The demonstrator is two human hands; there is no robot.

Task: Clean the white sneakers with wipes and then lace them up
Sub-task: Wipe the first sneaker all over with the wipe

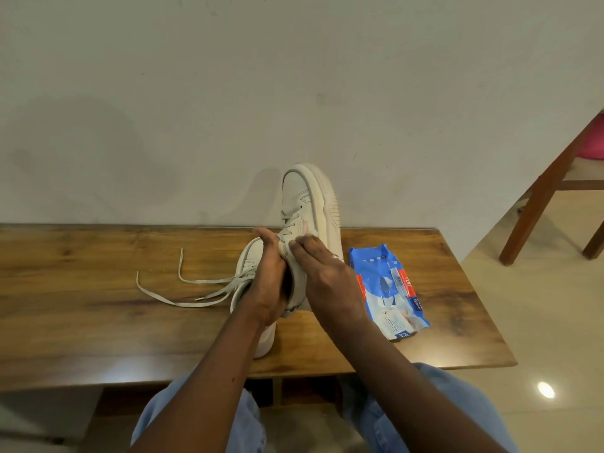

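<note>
One white sneaker [305, 204] is held up off the wooden table [98, 322], toe pointing up and away, sole to the right. My left hand [271, 279] grips it at the collar, fingers inside the opening. My right hand [323, 276] presses a white wipe [305, 238] against the sneaker's side near the eyelets, fingers fairly straight. The second white sneaker [248, 266] lies on the table behind my left hand, mostly hidden. Its loose laces [183, 289] trail to the left across the tabletop.
A blue pack of wipes [385, 289] lies on the table right of the sneakers. The table stands against a pale wall. A wooden chair leg [536, 204] stands on the tiled floor at the far right. My knees in blue jeans sit under the near edge.
</note>
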